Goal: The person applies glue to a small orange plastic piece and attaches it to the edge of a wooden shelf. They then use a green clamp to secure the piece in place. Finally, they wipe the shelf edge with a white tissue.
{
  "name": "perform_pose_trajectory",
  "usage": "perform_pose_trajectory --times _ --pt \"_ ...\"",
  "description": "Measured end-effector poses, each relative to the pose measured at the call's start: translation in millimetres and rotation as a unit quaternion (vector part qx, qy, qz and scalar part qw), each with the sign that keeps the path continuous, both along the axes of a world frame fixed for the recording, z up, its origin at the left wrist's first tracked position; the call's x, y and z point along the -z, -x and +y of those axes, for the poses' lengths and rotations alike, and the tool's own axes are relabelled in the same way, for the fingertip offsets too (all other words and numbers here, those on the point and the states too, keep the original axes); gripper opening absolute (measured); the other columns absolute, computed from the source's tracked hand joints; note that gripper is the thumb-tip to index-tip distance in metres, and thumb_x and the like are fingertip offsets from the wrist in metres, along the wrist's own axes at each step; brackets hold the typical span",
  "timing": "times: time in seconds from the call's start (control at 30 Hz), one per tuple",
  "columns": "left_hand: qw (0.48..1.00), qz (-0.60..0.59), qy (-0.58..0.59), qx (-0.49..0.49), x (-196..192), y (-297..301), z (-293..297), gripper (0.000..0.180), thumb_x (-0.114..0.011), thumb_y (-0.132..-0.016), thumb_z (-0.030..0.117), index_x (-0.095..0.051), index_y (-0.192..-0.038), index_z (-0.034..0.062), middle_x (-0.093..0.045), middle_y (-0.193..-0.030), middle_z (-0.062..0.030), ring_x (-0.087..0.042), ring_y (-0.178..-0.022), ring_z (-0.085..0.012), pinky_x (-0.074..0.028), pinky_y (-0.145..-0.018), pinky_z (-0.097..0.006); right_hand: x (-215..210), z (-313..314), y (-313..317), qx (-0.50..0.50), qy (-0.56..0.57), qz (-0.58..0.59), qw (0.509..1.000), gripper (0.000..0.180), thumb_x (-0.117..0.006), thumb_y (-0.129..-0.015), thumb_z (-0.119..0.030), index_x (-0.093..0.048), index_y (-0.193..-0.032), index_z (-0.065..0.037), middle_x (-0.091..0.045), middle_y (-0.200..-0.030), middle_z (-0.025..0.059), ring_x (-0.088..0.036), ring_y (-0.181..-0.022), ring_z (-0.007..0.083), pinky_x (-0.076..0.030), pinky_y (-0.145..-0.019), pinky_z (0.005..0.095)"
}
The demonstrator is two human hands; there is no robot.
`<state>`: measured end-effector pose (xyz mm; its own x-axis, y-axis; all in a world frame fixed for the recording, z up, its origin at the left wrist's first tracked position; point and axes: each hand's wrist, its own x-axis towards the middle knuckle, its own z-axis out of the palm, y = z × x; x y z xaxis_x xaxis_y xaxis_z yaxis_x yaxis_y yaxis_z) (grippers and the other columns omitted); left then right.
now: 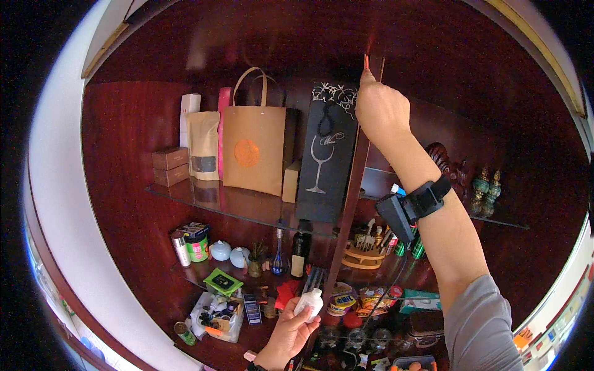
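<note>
In my left hand [288,331], low in the middle, is a small white bottle [309,303] with a narrow neck, tilted and gripped between thumb and fingers. My right hand [382,108] is raised high, its fingers closed and the thumb side turned up. From its top juts a slim orange-red thing [366,62], whose kind I cannot make out, against the dark wood at the top of the cabinet's upright divider [351,204]. Just left of that hand stands a black wine gift bag [325,161] with a glass drawn on it.
On the left glass shelf [247,213] stand a brown paper bag [257,148], a kraft pouch [204,145] and small boxes [170,167]. Below are a dark bottle [301,253], blue round jars [230,251] and a filled plastic bin [216,318]. Green-gold ornaments [486,191] stand right.
</note>
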<state>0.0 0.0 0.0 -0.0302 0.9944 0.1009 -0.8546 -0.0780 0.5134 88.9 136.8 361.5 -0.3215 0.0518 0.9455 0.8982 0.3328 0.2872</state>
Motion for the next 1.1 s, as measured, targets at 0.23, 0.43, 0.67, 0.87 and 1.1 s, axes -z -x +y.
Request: perform_pose_trajectory --times 0.23,0.43,0.67,0.87,1.1 --pt "1.000 0.005 -0.011 -0.008 -3.8 1.1 7.4 0.029 -0.060 -0.082 0.010 -0.044 -0.106 0.0103 -0.052 -0.105 -0.0062 -0.051 -0.089 -0.0151 -0.047 -0.076 -0.029 16.9 1.0 -1.3 0.047 -0.019 -0.042 0.998 0.039 -0.048 -0.077 -0.006 -0.048 -0.113 0.009 -0.063 -0.067 0.0125 -0.064 -0.057 0.0227 -0.051 -0.048 0.0321" --pt "1.000 0.004 -0.008 -0.004 0.0 -0.4 7.8 0.027 -0.060 -0.082 0.009 -0.045 -0.105 0.0106 -0.052 -0.105 -0.0065 -0.052 -0.089 -0.0155 -0.047 -0.075 -0.029 9.0 -3.6 1.1 0.024 -0.025 -0.024 0.999 0.037 -0.048 -0.076 -0.005 -0.050 -0.111 0.009 -0.063 -0.068 0.0140 -0.064 -0.058 0.0237 -0.051 -0.048 0.0322" --pt "1.000 0.005 0.005 -0.016 3.7 -1.6 4.7 0.027 -0.060 -0.082 0.009 -0.045 -0.105 0.0113 -0.053 -0.105 -0.0069 -0.052 -0.089 -0.0164 -0.047 -0.075 -0.029 12.0 -5.9 1.1 -0.005 0.029 0.014 0.999 0.043 -0.051 -0.071 -0.004 -0.048 -0.113 0.005 -0.061 -0.068 0.0189 -0.063 -0.064 0.0316 -0.050 -0.056 0.0388" --pt "1.000 0.014 0.001 -0.004 3.7 -2.5 4.6 0.028 -0.060 -0.083 0.011 -0.044 -0.106 0.0112 -0.052 -0.104 -0.0065 -0.053 -0.087 -0.0165 -0.047 -0.074 -0.028 20.4 -14.6 0.0 -0.014 0.034 0.026 0.999 0.043 -0.050 -0.072 -0.004 -0.048 -0.114 0.005 -0.061 -0.067 0.0185 -0.062 -0.061 0.0321 -0.050 -0.053 0.0391" --pt "1.000 0.008 0.008 -0.001 5.2 -4.3 1.5 0.030 -0.060 -0.083 0.012 -0.044 -0.108 0.0115 -0.053 -0.104 -0.0065 -0.053 -0.087 -0.0161 -0.048 -0.074 -0.028 28.4 -2.6 -2.4 -0.010 0.025 0.032 0.999 0.043 -0.051 -0.073 -0.006 -0.048 -0.114 0.006 -0.061 -0.064 0.0175 -0.062 -0.059 0.0312 -0.050 -0.053 0.0386"
